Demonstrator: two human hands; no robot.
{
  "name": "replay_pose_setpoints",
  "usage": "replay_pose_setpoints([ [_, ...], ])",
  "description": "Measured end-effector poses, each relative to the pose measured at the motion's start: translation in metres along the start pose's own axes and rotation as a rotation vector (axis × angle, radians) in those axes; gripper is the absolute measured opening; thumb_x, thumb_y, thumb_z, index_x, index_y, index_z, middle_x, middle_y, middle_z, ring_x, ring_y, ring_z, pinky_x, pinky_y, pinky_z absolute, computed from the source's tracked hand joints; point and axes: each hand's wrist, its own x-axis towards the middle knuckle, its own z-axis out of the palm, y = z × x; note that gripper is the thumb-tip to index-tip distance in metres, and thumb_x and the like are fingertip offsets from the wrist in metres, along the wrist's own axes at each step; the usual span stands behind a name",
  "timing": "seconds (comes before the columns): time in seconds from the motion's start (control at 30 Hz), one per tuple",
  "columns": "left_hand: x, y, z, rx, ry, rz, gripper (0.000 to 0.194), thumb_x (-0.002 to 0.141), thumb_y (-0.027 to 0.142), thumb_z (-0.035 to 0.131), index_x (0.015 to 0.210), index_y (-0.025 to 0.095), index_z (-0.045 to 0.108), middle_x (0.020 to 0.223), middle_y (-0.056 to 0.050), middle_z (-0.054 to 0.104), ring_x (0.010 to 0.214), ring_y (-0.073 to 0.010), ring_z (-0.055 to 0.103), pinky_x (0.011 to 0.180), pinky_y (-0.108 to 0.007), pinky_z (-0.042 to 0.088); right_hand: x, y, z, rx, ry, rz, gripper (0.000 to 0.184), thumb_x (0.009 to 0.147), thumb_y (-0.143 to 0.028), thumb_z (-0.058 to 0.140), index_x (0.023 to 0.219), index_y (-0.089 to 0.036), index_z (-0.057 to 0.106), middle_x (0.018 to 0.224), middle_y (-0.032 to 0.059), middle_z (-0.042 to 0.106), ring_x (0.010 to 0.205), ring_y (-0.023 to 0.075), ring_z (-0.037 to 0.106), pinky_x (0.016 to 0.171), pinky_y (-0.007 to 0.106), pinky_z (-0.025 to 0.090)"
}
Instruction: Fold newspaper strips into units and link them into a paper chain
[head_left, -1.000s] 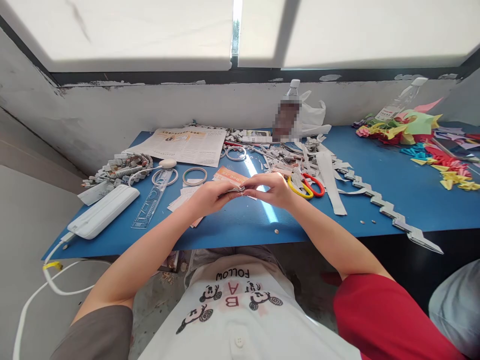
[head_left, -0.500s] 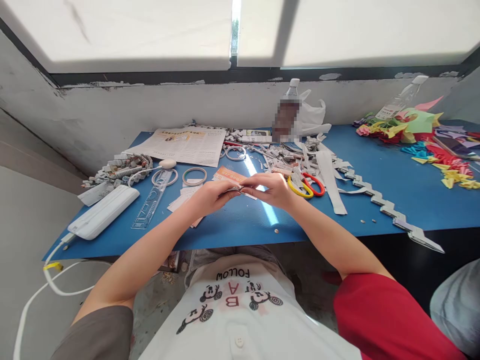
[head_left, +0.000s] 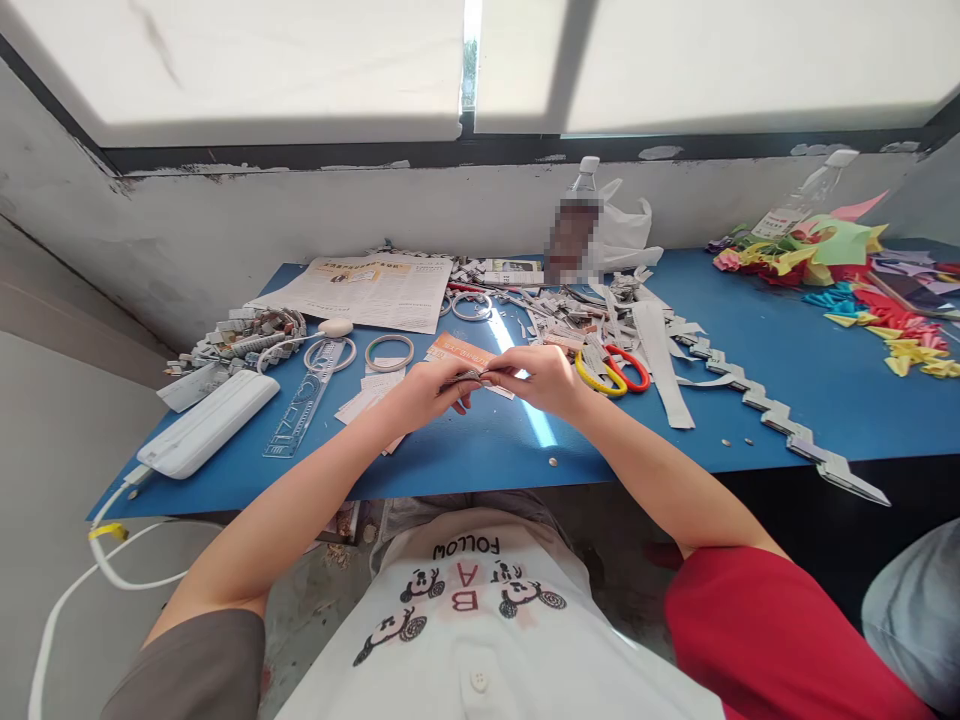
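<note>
Both hands meet over the middle of the blue table. My left hand [head_left: 426,394] is closed, its fingertips pinching a small folded piece of paper [head_left: 468,377]. The fingers of my right hand [head_left: 546,380] press together on that piece from the other side. Most of the paper is covered by the fingers, so its full shape is hidden. Just behind the hands lies an orange printed paper strip [head_left: 459,348]. Pale cut paper strips [head_left: 358,408] lie beside and partly beneath my left hand. Scissors with yellow and red handles [head_left: 609,391] rest to the right of my right hand.
Left are a clear ruler [head_left: 294,418], a tape ring [head_left: 389,367] and a white power strip [head_left: 210,425]. A newspaper [head_left: 375,295] and bottle [head_left: 587,183] stand behind. A folded-paper chain [head_left: 780,415] reaches the right front edge. Coloured folded papers [head_left: 825,262] lie far right.
My left fingers have shifted around the paper, with some fingertips now showing lower beneath it. The right fingers have adjusted slightly. Both hands stay in about the same place.
</note>
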Motion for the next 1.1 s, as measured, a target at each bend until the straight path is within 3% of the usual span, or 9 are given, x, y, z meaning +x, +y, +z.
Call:
replay_pose_setpoints([
  [0.47, 0.0016, -0.0044, -0.0023, 0.095, -0.062, -0.034, 0.023, 0.092, 0.038, 0.052, 0.088, 0.017, 0.061, 0.067, 0.000, 0.067, 0.060, -0.0119, 0.067, 0.062, -0.022, 0.054, -0.0002, 0.0023, -0.0037, 0.171, -0.212, 0.135, 0.013, 0.085, -0.024, 0.059, 0.079, -0.017, 0.067, 0.067, 0.0020, 0.071, 0.058, 0.0121, 0.064, 0.057, 0.022, 0.050],
  [0.83, 0.0016, -0.0006, -0.0030, 0.046, -0.073, -0.046, 0.025, 0.092, 0.039, 0.051, 0.085, 0.017, 0.060, 0.066, -0.001, 0.067, 0.059, -0.0127, 0.068, 0.061, -0.023, 0.055, -0.0018, 0.0026, -0.0037, 0.306, -0.234, 0.169, 0.013, 0.086, -0.025, 0.058, 0.079, -0.016, 0.065, 0.063, 0.0014, 0.070, 0.058, 0.0135, 0.067, 0.057, 0.023, 0.053],
  [1.1, 0.0011, -0.0021, -0.0033, 0.061, -0.063, -0.039, 0.025, 0.092, 0.038, 0.050, 0.086, 0.016, 0.060, 0.067, -0.001, 0.067, 0.059, -0.0127, 0.067, 0.061, -0.023, 0.055, -0.0036, 0.0028, -0.0024, 0.213, -0.207, 0.091, 0.012, 0.087, -0.023, 0.056, 0.081, -0.017, 0.065, 0.065, 0.0013, 0.071, 0.058, 0.0128, 0.067, 0.055, 0.022, 0.051],
])
